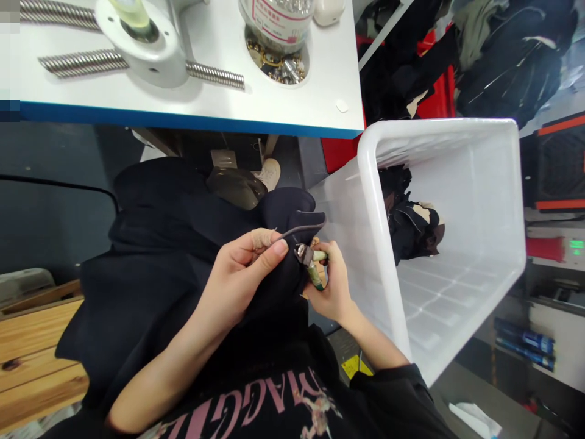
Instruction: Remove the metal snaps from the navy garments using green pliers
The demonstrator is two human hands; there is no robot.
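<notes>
Dark navy fabric [150, 244] lies across the person's lap. My left hand [242, 268] pinches a folded edge of it between thumb and fingers, and a beige wrap circles one finger. Pliers [315, 268] with pale green handles are in my right hand [333, 283], whose fingers wrap round the handles. The metal head of the pliers touches or nearly touches the fabric, just right of my left thumb. What sits between the jaws is too small to make out.
A white table [311, 110] with a blue edge holds a machine [150, 52], a jar [278, 21] and a recess of metal parts [292, 70]. A white bin [397, 292] with dark items [411, 225] stands right. A wooden surface [36, 360] is at the left.
</notes>
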